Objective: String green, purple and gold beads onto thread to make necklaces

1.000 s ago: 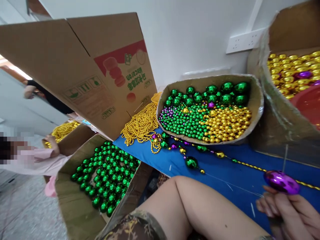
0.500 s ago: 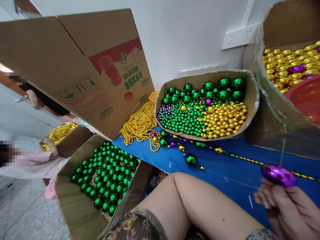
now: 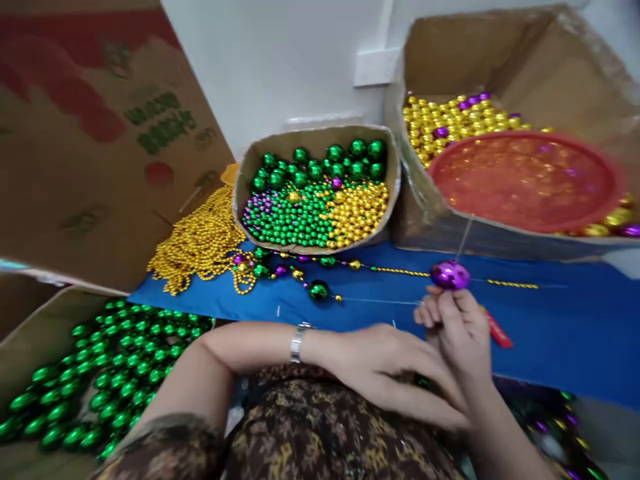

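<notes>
My right hand is raised over the blue table, its fingers pinched round a thin needle with a shiny purple bead on it. My left hand lies low by my lap, fingers stretched toward the right wrist, a watch on its wrist; nothing shows in it. A partly strung line of green, gold and purple beads trails across the cloth to the left.
A small carton holds green, gold and purple beads. A bigger box at the right holds gold beads and a red dish. Gold strands are heaped at the left, a box of green beads stands below, with a large cardboard flap above.
The view has swung right and down. My left hand has come into sight beside my right wrist. The right hand still holds up the purple bead.
</notes>
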`<state>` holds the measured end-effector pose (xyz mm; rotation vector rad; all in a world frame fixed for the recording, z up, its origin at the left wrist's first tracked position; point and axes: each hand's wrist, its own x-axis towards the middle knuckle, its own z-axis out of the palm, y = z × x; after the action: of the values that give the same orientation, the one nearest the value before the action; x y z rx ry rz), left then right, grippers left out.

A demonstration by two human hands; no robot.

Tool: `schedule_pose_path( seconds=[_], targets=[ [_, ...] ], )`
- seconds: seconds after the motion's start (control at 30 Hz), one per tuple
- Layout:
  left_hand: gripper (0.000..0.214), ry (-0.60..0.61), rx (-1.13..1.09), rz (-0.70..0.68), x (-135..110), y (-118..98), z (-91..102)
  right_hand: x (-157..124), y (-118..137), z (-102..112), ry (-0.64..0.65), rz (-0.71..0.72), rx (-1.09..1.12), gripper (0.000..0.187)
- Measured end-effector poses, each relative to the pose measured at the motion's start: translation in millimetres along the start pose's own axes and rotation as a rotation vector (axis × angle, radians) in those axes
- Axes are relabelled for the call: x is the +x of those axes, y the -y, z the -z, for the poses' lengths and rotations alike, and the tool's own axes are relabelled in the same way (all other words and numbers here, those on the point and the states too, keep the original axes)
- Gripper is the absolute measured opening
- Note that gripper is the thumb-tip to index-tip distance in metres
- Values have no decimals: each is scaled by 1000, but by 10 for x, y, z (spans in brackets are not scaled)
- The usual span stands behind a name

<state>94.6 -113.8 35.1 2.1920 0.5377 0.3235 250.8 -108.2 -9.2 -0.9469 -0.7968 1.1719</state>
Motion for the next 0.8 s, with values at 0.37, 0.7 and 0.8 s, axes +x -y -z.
schedule_pose_path(
  seconds=[0.37, 0.7, 0.8],
  targets=[
    [36, -454, 597, 219, -644, 926, -87, -1, 48, -52, 47, 23, -9, 25],
    [29, -252, 871, 415, -647, 1323, -96, 52, 219, 106, -43, 141, -11, 16],
    [30, -313, 853, 446, -736, 1370, -76, 82, 229, 155, -67, 162, -8, 15]
  ],
)
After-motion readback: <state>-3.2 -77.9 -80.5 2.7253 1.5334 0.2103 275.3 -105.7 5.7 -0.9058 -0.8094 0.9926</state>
